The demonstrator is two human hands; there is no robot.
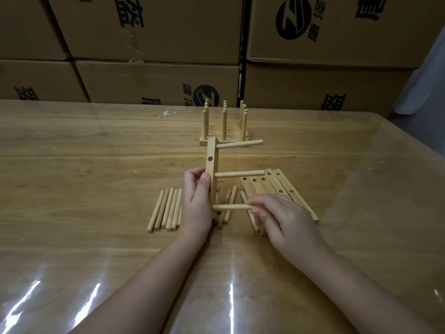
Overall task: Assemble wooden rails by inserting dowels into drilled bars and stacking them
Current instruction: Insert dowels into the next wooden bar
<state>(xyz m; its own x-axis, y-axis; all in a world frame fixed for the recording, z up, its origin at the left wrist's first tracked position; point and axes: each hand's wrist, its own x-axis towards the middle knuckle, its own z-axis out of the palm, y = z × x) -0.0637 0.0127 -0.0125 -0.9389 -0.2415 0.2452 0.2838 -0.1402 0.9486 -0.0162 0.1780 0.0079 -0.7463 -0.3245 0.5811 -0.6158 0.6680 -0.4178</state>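
Observation:
My left hand (196,201) grips a drilled wooden bar (212,165) that stands upright on its end. Two dowels stick out of the bar to the right: one near its top (239,144), one at mid height (238,174). One round hole (210,158) between them shows empty. My right hand (284,215) pinches a third dowel (232,207), whose left end sits at the bar's lowest part. Loose dowels (166,209) lie left of my left hand, and more (227,206) lie behind the bar.
Several drilled bars (277,186) lie side by side to the right, partly under my right hand. Finished rails with upright dowels (224,126) are stacked further back. The wooden table (96,165) has a glossy cover. Cardboard boxes (156,80) line its far edge.

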